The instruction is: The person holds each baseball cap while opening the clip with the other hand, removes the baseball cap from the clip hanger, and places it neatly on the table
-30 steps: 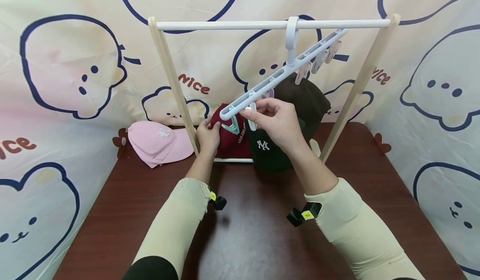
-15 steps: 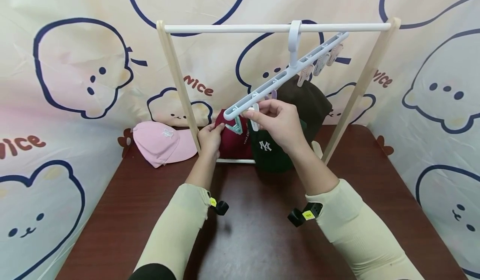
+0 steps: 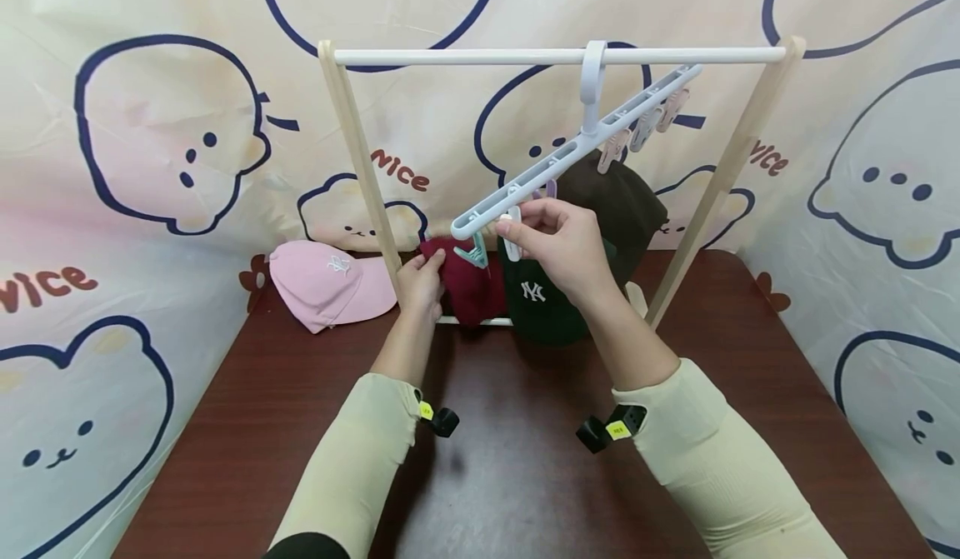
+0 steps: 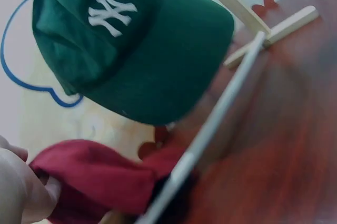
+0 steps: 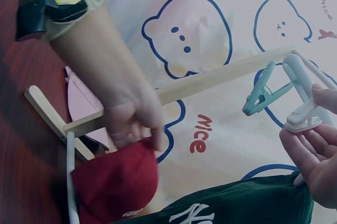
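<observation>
In the head view my left hand [image 3: 422,286] pinches the edge of a red cap [image 3: 467,284], inside the left post of the rack. My right hand [image 3: 564,241] pinches a white clip [image 3: 513,238] near the close end of a pale blue clip hanger [image 3: 551,163]. Beside that clip, at the hanger's end, hangs a teal clip [image 5: 258,97], with nothing in its jaws in the right wrist view. Under my right hand a dark green cap [image 4: 131,50] with a white logo hangs. The red cap's lettering is mostly hidden.
The hanger hooks over the white top bar [image 3: 465,57] of a wooden-post rack, whose lower bar [image 4: 216,113] runs just above the table [image 3: 510,459]. A dark brown cap [image 3: 618,201] hangs behind the green one. A pink cap [image 3: 322,284] lies left of the rack. Several clips hang farther back.
The red cap has turned and bunched in my left hand, its lettering swinging out of the head view. My right hand has stayed on the white clip.
</observation>
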A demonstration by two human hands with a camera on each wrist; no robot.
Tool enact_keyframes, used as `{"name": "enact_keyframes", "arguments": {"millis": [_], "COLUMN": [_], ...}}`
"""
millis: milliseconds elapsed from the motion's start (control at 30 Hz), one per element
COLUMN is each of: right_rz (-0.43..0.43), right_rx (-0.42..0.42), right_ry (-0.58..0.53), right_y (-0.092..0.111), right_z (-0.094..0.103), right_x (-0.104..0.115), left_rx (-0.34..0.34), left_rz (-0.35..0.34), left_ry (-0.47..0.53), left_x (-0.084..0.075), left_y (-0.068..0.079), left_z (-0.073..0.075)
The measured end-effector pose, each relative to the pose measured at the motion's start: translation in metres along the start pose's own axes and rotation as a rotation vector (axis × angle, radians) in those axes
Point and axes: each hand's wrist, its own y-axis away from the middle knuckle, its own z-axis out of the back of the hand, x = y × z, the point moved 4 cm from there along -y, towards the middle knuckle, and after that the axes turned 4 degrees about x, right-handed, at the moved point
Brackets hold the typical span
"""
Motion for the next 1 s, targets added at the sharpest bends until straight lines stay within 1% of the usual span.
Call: {"name": "enact_keyframes", "arguments": {"millis": [67, 167, 233, 367, 433, 500, 567, 633, 700, 767, 833, 900, 933, 1000], "right_rz": [0.000, -0.001, -0.004, -0.012, -0.011, -0.008, -0.004, -0.003, -0.007, -0.015, -0.020, -0.021, -0.019, -0.016], "right_rx": [0.002, -0.002, -0.006, -0.006, -0.003, -0.003, -0.001, -0.001, 0.000, 0.002, 0.007, 0.007, 0.006, 0.005], "right_ry": [-0.002, 0.000, 0.000, -0.006, -0.011, -0.016, -0.015, -0.013, -0.012, -0.016, -0.022, -0.026, -0.027, -0.027], "right_y": [0.000, 0.000, -0.001, 0.000, 0.000, 0.000, 0.000, -0.001, 0.000, 0.000, 0.001, 0.001, 0.001, 0.001], "right_z": [0.000, 0.000, 0.000, 0.000, -0.001, -0.001, -0.001, 0.000, -0.001, -0.001, -0.002, -0.002, -0.003, -0.003], "right_x": [0.000, 0.000, 0.000, 0.001, 0.001, 0.001, 0.002, 0.002, 0.002, 0.001, 0.000, 0.000, 0.000, 0.000], "left_rx": [-0.003, 0.015, 0.032, 0.015, 0.009, 0.004, 0.002, -0.016, -0.007, 0.020, 0.051, 0.089, 0.108, 0.146], "left_rz": [0.015, 0.017, -0.004, -0.087, -0.145, -0.225, -0.331, -0.443, -0.551, -0.641, -0.703, -0.758, -0.785, -0.822], "left_ry": [-0.008, -0.035, -0.081, -0.250, -0.345, -0.438, -0.502, -0.526, -0.465, -0.345, -0.214, -0.117, -0.093, -0.075], "left_x": [0.009, 0.017, 0.019, 0.017, 0.014, 0.011, 0.007, 0.002, -0.004, -0.012, -0.021, -0.031, -0.036, -0.044], "left_y": [-0.001, 0.000, 0.002, 0.011, 0.018, 0.026, 0.035, 0.044, 0.053, 0.062, 0.073, 0.084, 0.090, 0.101], "left_z": [0.005, 0.009, 0.009, 0.010, 0.008, 0.005, 0.002, -0.002, -0.005, -0.009, -0.012, -0.015, -0.017, -0.021]}}
